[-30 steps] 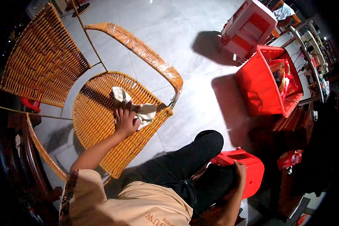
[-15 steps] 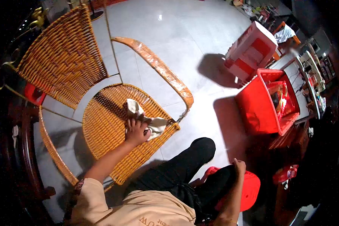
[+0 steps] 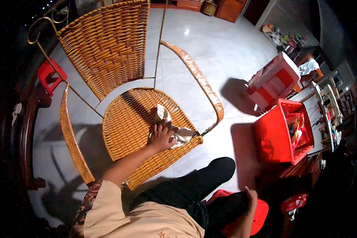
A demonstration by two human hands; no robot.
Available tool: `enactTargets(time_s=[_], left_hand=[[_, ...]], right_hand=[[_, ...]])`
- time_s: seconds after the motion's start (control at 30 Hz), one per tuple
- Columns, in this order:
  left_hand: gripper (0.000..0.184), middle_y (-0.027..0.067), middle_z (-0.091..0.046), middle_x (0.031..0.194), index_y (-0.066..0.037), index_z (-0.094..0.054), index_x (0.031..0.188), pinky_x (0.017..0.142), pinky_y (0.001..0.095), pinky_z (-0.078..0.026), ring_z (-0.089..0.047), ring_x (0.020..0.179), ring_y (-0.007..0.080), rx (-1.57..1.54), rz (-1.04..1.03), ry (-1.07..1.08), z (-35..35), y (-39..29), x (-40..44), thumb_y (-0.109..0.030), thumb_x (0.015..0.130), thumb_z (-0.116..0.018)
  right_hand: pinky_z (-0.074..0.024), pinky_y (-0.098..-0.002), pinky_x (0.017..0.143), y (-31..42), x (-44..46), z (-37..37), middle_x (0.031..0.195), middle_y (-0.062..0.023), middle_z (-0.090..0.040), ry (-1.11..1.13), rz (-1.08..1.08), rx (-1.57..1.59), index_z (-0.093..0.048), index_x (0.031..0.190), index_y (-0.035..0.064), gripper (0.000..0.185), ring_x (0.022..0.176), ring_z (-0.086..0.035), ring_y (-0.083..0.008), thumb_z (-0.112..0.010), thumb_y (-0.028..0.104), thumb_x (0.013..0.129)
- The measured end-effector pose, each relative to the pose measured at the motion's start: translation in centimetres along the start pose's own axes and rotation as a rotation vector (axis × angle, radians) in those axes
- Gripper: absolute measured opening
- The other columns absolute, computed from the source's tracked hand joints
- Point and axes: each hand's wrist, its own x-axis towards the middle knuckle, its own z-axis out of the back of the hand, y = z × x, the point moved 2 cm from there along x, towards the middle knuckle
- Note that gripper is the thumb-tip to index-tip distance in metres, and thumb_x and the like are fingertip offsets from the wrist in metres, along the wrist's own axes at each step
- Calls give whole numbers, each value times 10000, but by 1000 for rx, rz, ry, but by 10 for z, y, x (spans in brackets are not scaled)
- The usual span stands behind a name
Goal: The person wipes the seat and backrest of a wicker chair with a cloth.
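Head view: left hand (image 3: 162, 137), frame centre, spread on cloth (image 3: 183, 135); woven seat (image 3: 125, 123) gaps could snag it; right hand (image 3: 250, 194) at knee (image 3: 235, 200), closure unclear

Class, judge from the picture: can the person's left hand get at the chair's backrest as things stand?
Probably yes: the left hand rests on the cloth, and nothing visible stands between it and the backrest, though leaning forward may be needed.
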Motion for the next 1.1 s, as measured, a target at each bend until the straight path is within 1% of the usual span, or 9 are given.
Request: enactTargets(time_s=[0.07, 0.13, 0.3, 0.47, 0.53, 0.6, 0.7, 0.83, 1.1], left_hand=[[501, 142, -301, 1439, -172, -552, 1209, 1040, 617, -135, -312, 1221, 416, -5, 1, -30, -1, 1, -1, -431, 782, -524], [456, 210, -430, 1270, -131, -585, 1126, 976, 665, -204, -385, 1080, 452, -73, -148, -291, -3, 1, -1, -415, 771, -549], [468, 160, -306, 1427, -151, -571, 1153, 1028, 641, -151, -257, 1271, 459, -29, -67, -149, -10, 5, 2, -426, 776, -531], [487, 157, -307, 1426, -169, -564, 1188, 1048, 619, -128, -257, 1272, 450, 0, -43, -79, -14, 4, 0, -429, 778, -525], [426, 236, -512, 1030, -101, -624, 1027, 993, 669, -163, -374, 1102, 481, -13, -130, -329, -13, 1, 2, -417, 752, -543], [455, 241, -517, 1053, -95, -612, 1053, 1005, 659, -156, -370, 1107, 486, 5, -123, -324, -11, 0, 1, -429, 755, -526], [461, 244, -516, 1075, -58, -598, 1029, 1002, 658, -161, -366, 1110, 485, 90, -32, -134, -19, 5, 2, -437, 786, -496], [557, 149, -288, 1441, -134, -508, 1250, 1045, 621, -123, -262, 1257, 448, 164, 30, -20, -9, -2, 2, -467, 804, -482], [561, 114, -236, 1474, -203, -480, 1293, 1047, 612, -142, -298, 1234, 441, 247, 98, 92, -5, -5, 4, -462, 795, -471]], right_hand=[[-460, -404, 664, 26, -48, 22, 746, -246, -608, -53, 39, -57, -635, 820, -67, 599, 724, -619, -287, -516, 519, 848], [-467, -425, 704, 21, -63, 27, 838, -223, -634, -13, -39, 4, -652, 892, -23, 606, 803, -621, -334, -510, 563, 828], [-487, -436, 719, 11, -65, 15, 915, -189, -665, -20, -36, 236, -674, 956, 36, 591, 857, -630, -367, -532, 589, 803], [-475, -436, 730, 94, -104, 62, 886, -178, -664, -236, -17, -59, -671, 896, 29, 445, 852, -621, -371, -584, 456, 809], [-479, -445, 753, 110, -107, 63, 914, -161, -662, -332, 5, -71, -678, 911, 77, 404, 868, -620, -360, -565, 454, 822], [-498, -455, 689, 96, -80, 43, 935, -128, -659, -239, 15, -121, -650, 1026, 139, 529, 852, -636, -322, -542, 599, 787], [-492, -450, 723, 130, -88, 61, 928, -131, -663, -210, -40, -172, -680, 962, 136, 439, 868, -633, -329, -551, 525, 805], [-488, -455, 741, 134, -84, 62, 899, -140, -669, -176, -27, -199, -700, 907, 126, 396, 858, -634, -344, -566, 484, 803], [-480, -463, 726, 159, -61, 61, 882, -144, -672, -154, 42, -241, -702, 885, 119, 455, 828, -646, -335, -530, 535, 818]])
